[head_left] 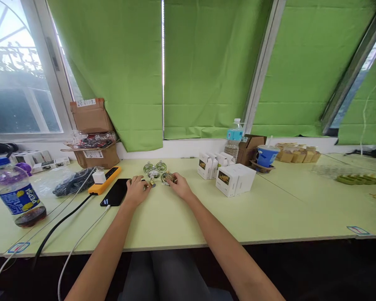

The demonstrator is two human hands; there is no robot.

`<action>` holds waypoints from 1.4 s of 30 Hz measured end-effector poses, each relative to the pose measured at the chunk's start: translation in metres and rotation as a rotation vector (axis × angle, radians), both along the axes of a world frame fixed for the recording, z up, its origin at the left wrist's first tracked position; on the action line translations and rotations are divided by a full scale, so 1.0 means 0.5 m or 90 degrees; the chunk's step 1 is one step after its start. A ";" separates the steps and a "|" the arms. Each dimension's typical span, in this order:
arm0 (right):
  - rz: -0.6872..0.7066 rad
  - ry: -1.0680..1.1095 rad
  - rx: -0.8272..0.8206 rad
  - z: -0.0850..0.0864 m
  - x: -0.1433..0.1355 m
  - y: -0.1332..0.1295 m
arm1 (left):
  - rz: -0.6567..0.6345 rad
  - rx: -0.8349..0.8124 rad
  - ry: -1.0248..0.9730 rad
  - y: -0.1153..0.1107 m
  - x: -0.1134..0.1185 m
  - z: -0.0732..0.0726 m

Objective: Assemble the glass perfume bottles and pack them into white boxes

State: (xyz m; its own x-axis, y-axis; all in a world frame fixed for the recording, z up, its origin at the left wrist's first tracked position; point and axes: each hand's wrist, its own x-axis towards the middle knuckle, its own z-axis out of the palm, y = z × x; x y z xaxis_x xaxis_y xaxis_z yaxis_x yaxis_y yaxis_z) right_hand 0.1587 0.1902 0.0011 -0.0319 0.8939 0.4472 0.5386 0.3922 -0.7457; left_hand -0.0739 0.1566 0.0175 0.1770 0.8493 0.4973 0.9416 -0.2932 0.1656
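My right hand (pixel 179 186) is closed on the side of a round clear ornament (pixel 166 178) with greenish and gold contents, low over the table. Just left of it, my left hand (pixel 138 190) has its fingers curled together, with a small gold piece (pixel 152 182) at the fingertips. Its exact shape is too small to make out. Several similar round ornaments (pixel 161 166) lie close together just beyond both hands. A black phone (pixel 115 192) with a white cable lies beside my left hand.
Left of the phone are an orange power strip (pixel 105 180), a Pepsi bottle (pixel 19 196) and an opened cardboard box (pixel 97 156). White boxes (pixel 235 179) stand to the right, with a water bottle (pixel 234 140) and a blue cup (pixel 266 156) behind. Cables cross the table's left front edge.
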 end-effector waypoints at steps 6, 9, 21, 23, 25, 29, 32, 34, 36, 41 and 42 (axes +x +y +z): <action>0.004 0.000 0.004 0.000 0.000 0.001 | 0.006 -0.009 -0.010 0.002 -0.006 -0.002; 0.004 -0.002 0.005 0.000 0.000 0.001 | 0.005 -0.006 -0.011 0.000 -0.006 0.001; -0.001 -0.005 0.011 0.001 -0.001 0.000 | 0.047 -0.041 0.002 -0.008 -0.002 0.012; 0.000 -0.003 0.009 -0.001 -0.001 0.003 | 0.044 -0.045 -0.001 -0.006 -0.003 0.012; 0.000 -0.003 0.007 -0.002 -0.001 0.004 | 0.047 -0.045 -0.007 -0.007 -0.002 0.014; 0.005 -0.002 0.000 -0.002 0.000 0.004 | 0.091 -0.044 -0.010 -0.014 0.005 0.021; 0.009 -0.001 -0.003 -0.001 0.000 0.001 | 0.137 -0.061 0.001 -0.020 0.010 0.027; 0.010 -0.001 -0.005 0.001 0.001 -0.001 | 0.158 -0.076 0.003 -0.022 0.012 0.030; 0.011 -0.001 -0.006 0.002 0.001 -0.002 | 0.170 -0.093 0.001 -0.023 0.012 0.031; 0.010 -0.002 -0.005 0.004 0.000 -0.004 | 0.176 -0.134 -0.005 -0.022 0.012 0.031; 0.009 -0.002 -0.005 0.004 0.000 -0.003 | 0.174 -0.140 -0.008 -0.021 0.011 0.031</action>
